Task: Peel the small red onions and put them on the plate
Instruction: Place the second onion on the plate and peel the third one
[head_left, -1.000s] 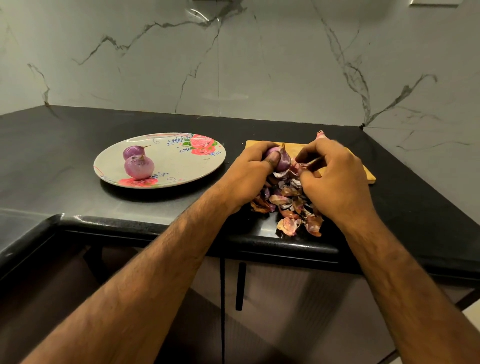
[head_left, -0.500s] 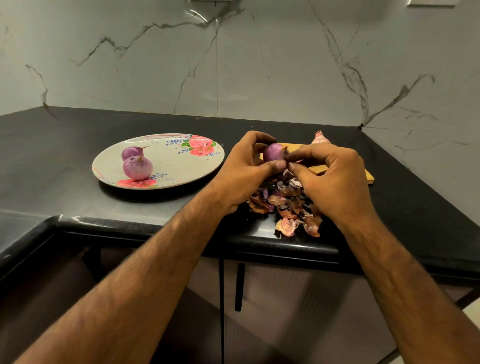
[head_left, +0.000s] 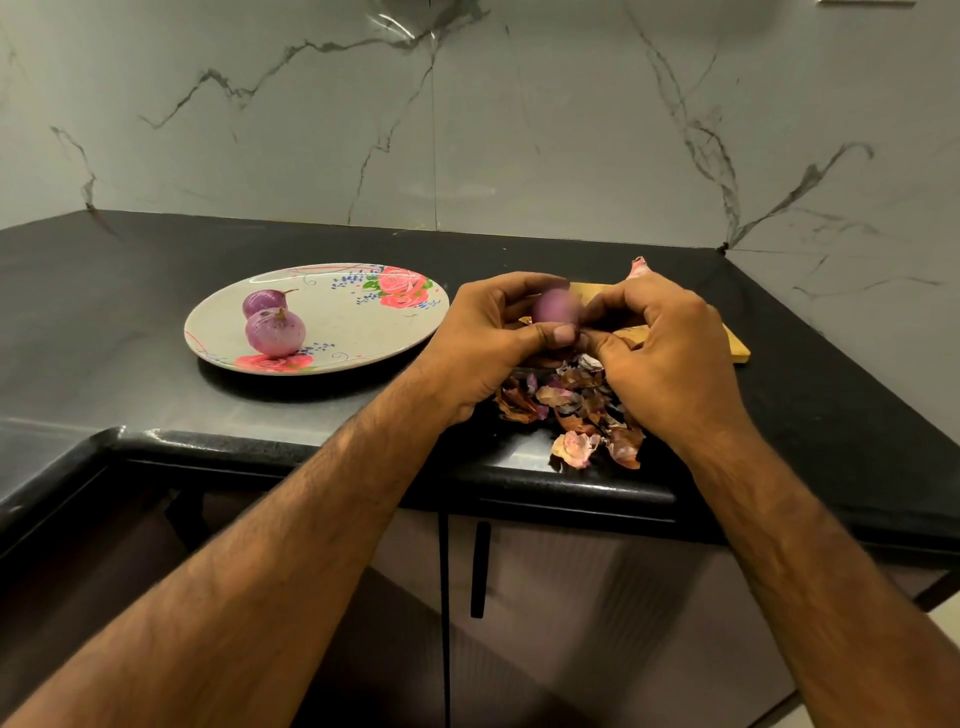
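Raised clear of the peel heap (head_left: 571, 410) within the last second | small red onion (head_left: 553, 309), blurred, grasped in left grip (head_left: 483, 353) | right grip (head_left: 670, 358) pinching its side, skin or bulb unclear | plate (head_left: 363, 332) left of both grips, two peeled onions (head_left: 274, 331) aboard | probably final scraps before plating.

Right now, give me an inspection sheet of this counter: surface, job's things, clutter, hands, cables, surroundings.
Surface: black counter, glossy front edge.
Job's things: floral plate holds front onion and rear onion; third onion, blurred, in the hands.
Clutter: peel heap near the front edge; wooden board behind it.
Grippers: left hand grips the third onion; right hand pinches it too.
Cables: nothing seen.
Surroundings: marble wall behind; cabinet handle below.
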